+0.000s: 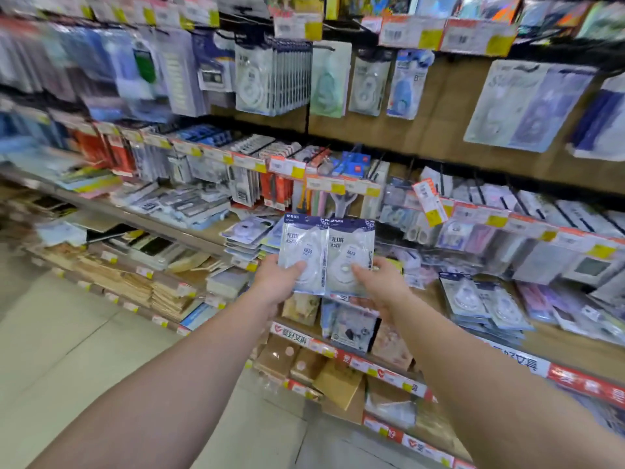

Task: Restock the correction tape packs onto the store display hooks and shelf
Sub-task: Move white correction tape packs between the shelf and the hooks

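A long store shelf (439,299) runs across the view, its red edge strips (588,384) bearing blurred Chinese writing. Above it, display hooks (274,76) carry hanging blister packs under orange-yellow price tags (473,37). A stack of packs (487,306) lies on the shelf at right. The left hand (275,280) and right hand (378,282) each grip one correction tape pack (302,252) (350,255), held side by side, upright, before the shelf; their print is unreadable.

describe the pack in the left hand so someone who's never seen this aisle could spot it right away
Start at the stationery wall with its row of orange and yellow price tags, then drop to the two hands in front of the middle shelf. The left hand grips the left correction tape pack, clear with a dark blue header. Unlike the shelf stacks, it is held upright beside its twin in the right hand.
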A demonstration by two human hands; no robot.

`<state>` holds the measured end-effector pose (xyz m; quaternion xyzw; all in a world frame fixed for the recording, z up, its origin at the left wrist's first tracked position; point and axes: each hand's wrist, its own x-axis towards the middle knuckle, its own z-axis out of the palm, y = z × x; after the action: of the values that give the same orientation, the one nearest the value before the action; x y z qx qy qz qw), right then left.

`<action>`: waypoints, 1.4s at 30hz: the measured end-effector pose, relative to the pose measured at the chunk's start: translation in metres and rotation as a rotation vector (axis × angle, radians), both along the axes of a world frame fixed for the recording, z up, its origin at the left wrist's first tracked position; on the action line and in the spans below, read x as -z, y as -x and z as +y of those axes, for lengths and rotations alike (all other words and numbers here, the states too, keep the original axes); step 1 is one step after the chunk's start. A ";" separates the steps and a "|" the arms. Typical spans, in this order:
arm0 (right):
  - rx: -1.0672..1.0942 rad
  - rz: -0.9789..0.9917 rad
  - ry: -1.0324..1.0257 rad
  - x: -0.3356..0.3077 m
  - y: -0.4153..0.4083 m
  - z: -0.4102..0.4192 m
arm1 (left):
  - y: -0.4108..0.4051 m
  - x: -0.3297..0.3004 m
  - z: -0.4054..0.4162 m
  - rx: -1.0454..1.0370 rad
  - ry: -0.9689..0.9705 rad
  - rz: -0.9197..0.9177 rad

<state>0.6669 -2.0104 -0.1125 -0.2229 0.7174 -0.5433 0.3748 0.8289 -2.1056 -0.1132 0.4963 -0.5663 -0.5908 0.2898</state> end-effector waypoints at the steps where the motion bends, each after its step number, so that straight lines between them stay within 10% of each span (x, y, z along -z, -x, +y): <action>1: -0.005 0.021 0.024 -0.008 -0.003 -0.005 | -0.002 -0.004 -0.008 -0.011 0.009 0.015; 42: -0.004 0.380 0.431 -0.177 0.101 -0.189 | 0.102 -0.128 -0.166 -0.118 0.133 0.569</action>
<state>0.5661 -2.1989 0.0642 -0.3968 0.6422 -0.6310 0.1786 0.7267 -2.2720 0.0149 0.3227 -0.4698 -0.6500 0.5026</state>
